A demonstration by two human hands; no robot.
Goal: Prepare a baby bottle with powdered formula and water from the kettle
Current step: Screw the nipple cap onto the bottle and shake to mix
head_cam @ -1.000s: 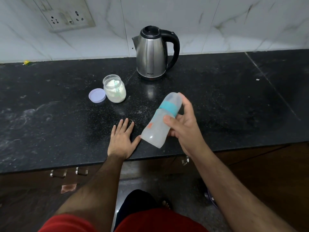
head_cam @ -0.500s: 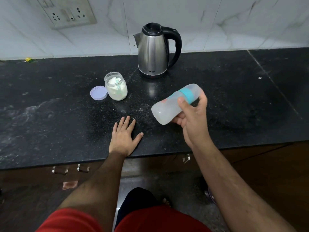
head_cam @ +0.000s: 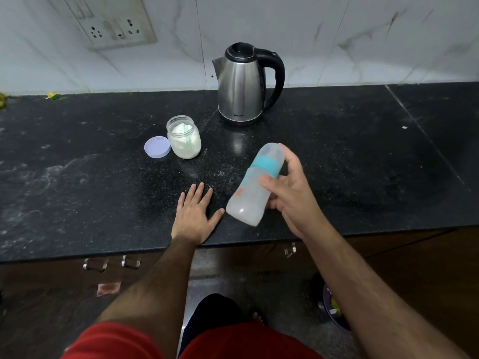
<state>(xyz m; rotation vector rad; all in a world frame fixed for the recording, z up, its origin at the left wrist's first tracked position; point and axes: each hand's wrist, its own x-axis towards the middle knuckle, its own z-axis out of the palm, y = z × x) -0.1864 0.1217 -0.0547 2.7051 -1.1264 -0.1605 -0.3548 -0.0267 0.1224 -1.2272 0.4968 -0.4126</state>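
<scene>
My right hand (head_cam: 291, 193) grips a capped baby bottle (head_cam: 252, 189) with a teal collar and cloudy white liquid inside. It is tilted, cap end up and away from me, above the black counter (head_cam: 363, 156). My left hand (head_cam: 194, 213) lies flat on the counter with fingers spread, just left of the bottle's base. An open jar of white formula powder (head_cam: 184, 137) with a scoop inside stands behind my left hand. A steel kettle (head_cam: 242, 84) with a black handle stands at the back by the wall.
The jar's lilac lid (head_cam: 157, 147) lies flat to the left of the jar. Spilled powder dusts the counter between jar and hands. A wall socket (head_cam: 114, 24) is at the upper left. Drawer handles (head_cam: 111, 264) sit below the counter edge.
The bottle swung from nearly level, cap to the right, back to a steep tilt with its base down and toward me, a shaking motion. My left hand stayed flat on the counter.
</scene>
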